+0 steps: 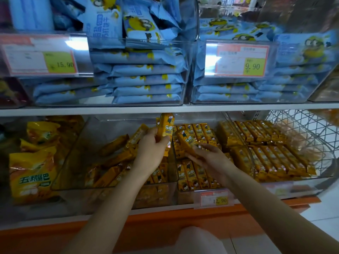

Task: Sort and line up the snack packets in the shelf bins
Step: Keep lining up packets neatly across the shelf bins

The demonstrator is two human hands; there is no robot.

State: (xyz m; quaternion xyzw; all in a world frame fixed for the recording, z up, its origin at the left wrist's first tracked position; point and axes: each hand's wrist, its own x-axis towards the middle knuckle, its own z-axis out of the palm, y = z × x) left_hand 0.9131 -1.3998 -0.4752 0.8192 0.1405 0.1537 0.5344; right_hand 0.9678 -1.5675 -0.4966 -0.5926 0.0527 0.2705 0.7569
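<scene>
Mid-frame, the left hand (pixel 152 151) curled its fingers round an upright yellow packet (pixel 165 129) while the right hand (pixel 212 159) pinched a tilted packet (pixel 188 141).

We see glossy foil yellow snack packets (pixel 190 133) in clear smooth plastic bins (pixel 117 186), a white wire basket (pixel 300 125) at right, and shiny blue packets (pixel 146 79) above.
</scene>
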